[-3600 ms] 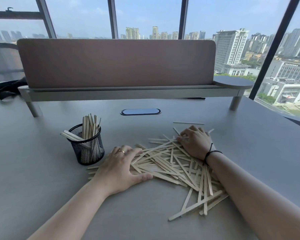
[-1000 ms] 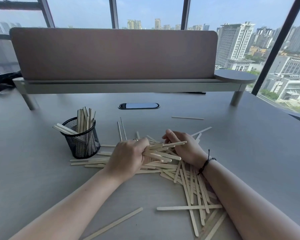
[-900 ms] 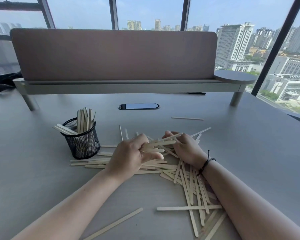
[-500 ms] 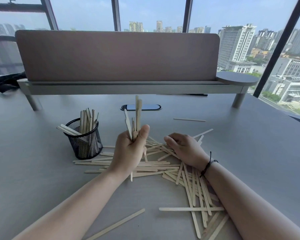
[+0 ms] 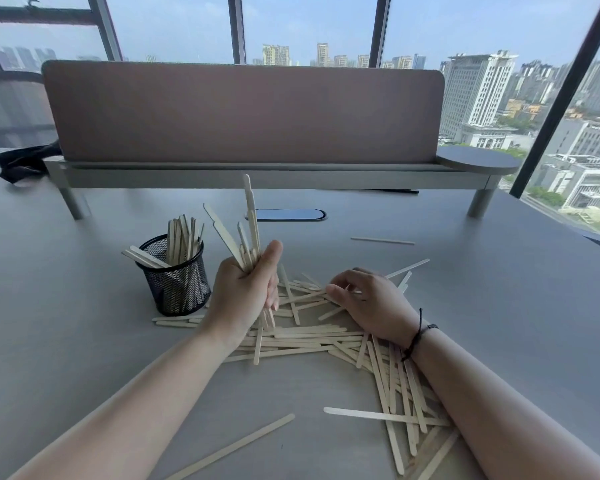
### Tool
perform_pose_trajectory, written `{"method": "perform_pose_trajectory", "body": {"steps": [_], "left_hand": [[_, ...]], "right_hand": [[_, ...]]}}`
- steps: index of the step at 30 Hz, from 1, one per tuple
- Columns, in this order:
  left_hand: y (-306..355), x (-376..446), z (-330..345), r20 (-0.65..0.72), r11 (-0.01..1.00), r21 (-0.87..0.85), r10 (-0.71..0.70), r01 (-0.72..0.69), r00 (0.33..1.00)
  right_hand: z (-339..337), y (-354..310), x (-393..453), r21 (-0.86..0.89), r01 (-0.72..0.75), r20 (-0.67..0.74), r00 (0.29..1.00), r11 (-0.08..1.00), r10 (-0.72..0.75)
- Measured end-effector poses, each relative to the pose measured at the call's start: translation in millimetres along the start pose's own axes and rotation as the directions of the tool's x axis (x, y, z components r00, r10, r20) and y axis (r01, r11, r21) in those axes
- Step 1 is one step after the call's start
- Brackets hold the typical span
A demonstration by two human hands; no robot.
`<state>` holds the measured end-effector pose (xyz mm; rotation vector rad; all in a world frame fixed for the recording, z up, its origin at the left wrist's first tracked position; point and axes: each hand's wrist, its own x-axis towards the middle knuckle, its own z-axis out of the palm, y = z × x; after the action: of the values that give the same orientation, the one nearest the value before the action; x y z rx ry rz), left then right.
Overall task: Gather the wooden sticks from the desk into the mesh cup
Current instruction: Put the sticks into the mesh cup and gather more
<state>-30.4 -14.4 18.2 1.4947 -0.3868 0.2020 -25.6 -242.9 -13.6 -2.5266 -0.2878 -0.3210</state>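
The left hand is clenched around a bundle of wooden sticks, held nearly upright with the ends fanning out above the thumb and the lower ends poking out below the fist, just over the pile. Standing them on end this way looks like a means of lining them up so they can drop straight into the mesh cup, which stands just to the left of that hand and already holds a sheaf of upright sticks, with a couple resting slanted across its rim.

The right hand rests on the heap of loose sticks, fingers curled down among them; whether it actually pinches one cannot be told from here (the fingertips are tucked under). It seems placed there to pin or rake the pile together for the next handful.

Most of the sticks remain spread on the grey desk, running from beside the cup to under the right forearm, with strays nearer the viewer and one lone stick farther back. A padded divider panel stands behind, its shelf raised on legs.

The job looks early to midway.
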Motion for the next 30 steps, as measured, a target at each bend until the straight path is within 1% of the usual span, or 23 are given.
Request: {"method": "perform_pose_trajectory", "body": {"steps": [3, 7, 10, 14, 17, 19, 22, 23, 24, 27, 30], "left_hand": [[-4, -1, 2, 0.019, 0.994, 0.108, 0.021, -0.023, 1.000], [-10, -4, 7, -0.006, 0.986, 0.163, -0.025, 0.025, 1.000], [-12, -4, 7, 0.003, 0.976, 0.216, -0.014, 0.013, 1.000], [-11, -4, 8, 0.046, 0.977, 0.211, 0.032, -0.041, 0.998], [-8, -5, 9, 0.030, 0.976, 0.209, 0.055, -0.060, 0.998], [-2, -6, 8, -0.005, 0.986, 0.162, 0.048, -0.047, 0.999], [10, -4, 9, -0.061, 0.997, -0.061, -0.041, 0.038, 0.997], [14, -4, 9, -0.060, 0.993, -0.106, -0.062, 0.055, 0.996], [16, -3, 8, -0.052, 0.992, -0.115, -0.063, 0.057, 0.997], [23, -4, 2, 0.013, 0.999, -0.044, -0.023, 0.024, 1.000], [28, -9, -6, 0.101, 0.994, 0.109, 0.016, -0.027, 0.995]], "right_hand": [[0, -1, -3, -0.049, 0.025, -0.011, 1.000, 0.998, -0.025], [1, -2, -4, -0.067, 0.036, -0.023, 0.999, 0.997, -0.038], [0, -3, -4, -0.068, 0.034, -0.016, 0.999, 0.997, -0.035], [-1, -5, -5, -0.063, 0.037, -0.008, 0.999, 0.997, -0.038], [-2, -6, -6, -0.072, 0.042, -0.002, 0.999, 0.997, -0.042], [-3, -8, -7, -0.088, 0.040, 0.028, 0.999, 0.995, -0.037], [-7, -11, -9, -0.139, 0.050, 0.096, 0.995, 0.989, -0.036], [-9, -12, -10, -0.167, 0.053, 0.129, 0.991, 0.985, -0.032], [-10, -15, -10, -0.196, 0.056, 0.166, 0.986, 0.979, -0.023], [-10, -28, -13, -0.256, 0.094, 0.257, 0.966, 0.962, -0.026], [-2, -46, -15, -0.251, 0.154, 0.317, 0.946, 0.956, -0.069]]}}
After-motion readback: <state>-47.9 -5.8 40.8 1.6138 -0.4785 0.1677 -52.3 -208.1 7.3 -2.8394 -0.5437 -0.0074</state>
